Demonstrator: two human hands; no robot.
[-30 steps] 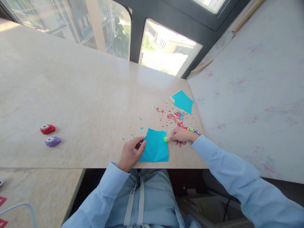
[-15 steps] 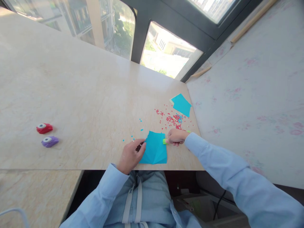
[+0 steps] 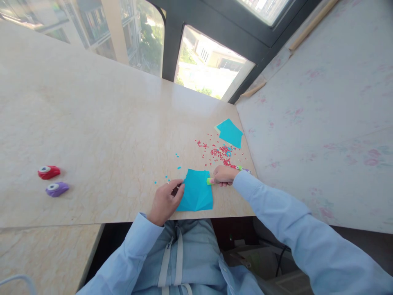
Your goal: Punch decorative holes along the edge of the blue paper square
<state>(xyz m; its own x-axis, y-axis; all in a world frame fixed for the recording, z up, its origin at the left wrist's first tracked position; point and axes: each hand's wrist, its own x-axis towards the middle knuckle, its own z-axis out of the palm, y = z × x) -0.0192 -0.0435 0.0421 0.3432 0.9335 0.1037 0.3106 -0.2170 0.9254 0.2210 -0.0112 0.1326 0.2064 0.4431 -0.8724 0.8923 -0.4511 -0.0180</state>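
Observation:
A creased sheet of blue paper (image 3: 196, 189) lies near the table's front edge. At its left edge, my left hand (image 3: 166, 200) grips the paper between thumb and fingers. My right hand (image 3: 225, 175) is closed around a small green craft punch (image 3: 210, 181), which sits over the paper's right edge. My fingers hide most of the punch. Red confetti pieces (image 3: 225, 153) with some blue ones are scattered just beyond my right hand. A few blue bits (image 3: 179, 168) lie past my left hand.
A red punch (image 3: 49, 172) and a purple punch (image 3: 57, 189) stand at the far left. More punches (image 3: 238, 168) show partly behind my right wrist. Blue sheets (image 3: 230, 133) lie near the wall (image 3: 307, 135). A window (image 3: 211, 61) borders the table's back.
The whole view has shifted slightly, so the scene sits a little further left. More of the punches behind my right wrist shows. Both hands keep their places at the blue paper.

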